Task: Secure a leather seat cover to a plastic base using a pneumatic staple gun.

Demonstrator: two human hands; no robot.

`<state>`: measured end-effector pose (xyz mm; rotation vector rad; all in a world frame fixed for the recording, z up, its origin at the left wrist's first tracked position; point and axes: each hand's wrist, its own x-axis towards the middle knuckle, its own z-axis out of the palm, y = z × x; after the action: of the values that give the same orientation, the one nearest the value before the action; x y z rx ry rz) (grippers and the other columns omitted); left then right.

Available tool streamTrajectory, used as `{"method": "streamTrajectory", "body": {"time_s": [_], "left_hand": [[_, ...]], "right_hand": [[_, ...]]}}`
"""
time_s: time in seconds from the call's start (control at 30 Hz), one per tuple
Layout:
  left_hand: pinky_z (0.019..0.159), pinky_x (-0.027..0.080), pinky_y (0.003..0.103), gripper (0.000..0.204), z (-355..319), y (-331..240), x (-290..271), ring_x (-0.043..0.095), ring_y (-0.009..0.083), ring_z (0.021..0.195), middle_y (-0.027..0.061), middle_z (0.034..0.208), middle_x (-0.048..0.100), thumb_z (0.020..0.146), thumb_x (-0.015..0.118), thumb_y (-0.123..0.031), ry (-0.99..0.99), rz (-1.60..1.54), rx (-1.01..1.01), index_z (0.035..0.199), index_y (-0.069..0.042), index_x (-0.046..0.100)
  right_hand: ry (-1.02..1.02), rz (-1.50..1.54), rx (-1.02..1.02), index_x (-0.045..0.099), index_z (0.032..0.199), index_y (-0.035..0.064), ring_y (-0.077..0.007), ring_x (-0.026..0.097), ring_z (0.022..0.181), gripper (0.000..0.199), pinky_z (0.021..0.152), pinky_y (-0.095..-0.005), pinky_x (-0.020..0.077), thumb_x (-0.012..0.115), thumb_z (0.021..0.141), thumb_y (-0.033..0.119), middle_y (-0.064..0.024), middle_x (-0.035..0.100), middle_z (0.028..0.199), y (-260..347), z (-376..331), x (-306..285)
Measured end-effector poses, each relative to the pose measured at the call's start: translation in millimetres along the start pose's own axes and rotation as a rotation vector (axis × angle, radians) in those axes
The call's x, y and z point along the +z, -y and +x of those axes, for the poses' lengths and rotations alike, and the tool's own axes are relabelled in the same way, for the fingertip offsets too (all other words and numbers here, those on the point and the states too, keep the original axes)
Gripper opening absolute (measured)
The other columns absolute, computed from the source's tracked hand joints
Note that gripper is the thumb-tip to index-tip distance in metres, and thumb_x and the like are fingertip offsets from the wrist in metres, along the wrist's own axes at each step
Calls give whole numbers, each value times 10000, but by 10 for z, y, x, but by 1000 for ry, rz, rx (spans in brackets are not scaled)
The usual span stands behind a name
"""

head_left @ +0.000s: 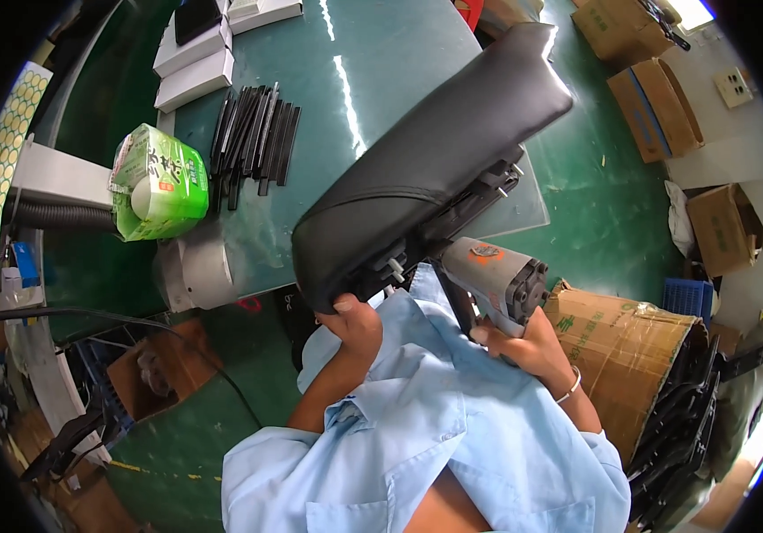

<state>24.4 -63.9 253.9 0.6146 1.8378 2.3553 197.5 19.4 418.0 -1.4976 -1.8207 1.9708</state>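
A black padded piece [417,151], covered in leather-like material and shaped like an armrest, is tilted up over the table's near edge. Bolts and a dark frame show on its underside. My left hand [357,322] grips its lower left end, thumb on top. In my right hand [528,345] is a grey tool [492,280] with a cylindrical head, which looks like a pneumatic staple gun. The tool's nose is close to the frame on the underside; whether they touch is hidden.
The green table [302,53] holds a bundle of black strips [257,142], white boxes [195,80] and a green carton [164,182]. A large cardboard box [621,355] stands at my right, near black metal parts [683,417]. A dark cable [133,318] hangs on the left.
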Motion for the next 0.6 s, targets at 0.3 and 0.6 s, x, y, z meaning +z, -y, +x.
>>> {"method": "streamTrajectory", "body": {"time_s": [0.3,0.6], "left_hand": [[1000,352,370,858,36,-202,142,401,270,1201,204,1336,313,910,434,-567,176,-52,-25,1392,78,137],[1034,321,379,901,78,-372,210,362,286,1249,219,1398,252,905,409,-594,176,-70,-130,1408,80,84]], "right_hand": [[76,-78,-98,578,808,16,-135,504,675,242,635,-287,430,726,748,199,-43,563,733,-56,-71,138],[284,126,-10,575,968,10,-102,546,603,261,562,-242,414,706,751,69,-25,586,714,-169,-30,219]]}}
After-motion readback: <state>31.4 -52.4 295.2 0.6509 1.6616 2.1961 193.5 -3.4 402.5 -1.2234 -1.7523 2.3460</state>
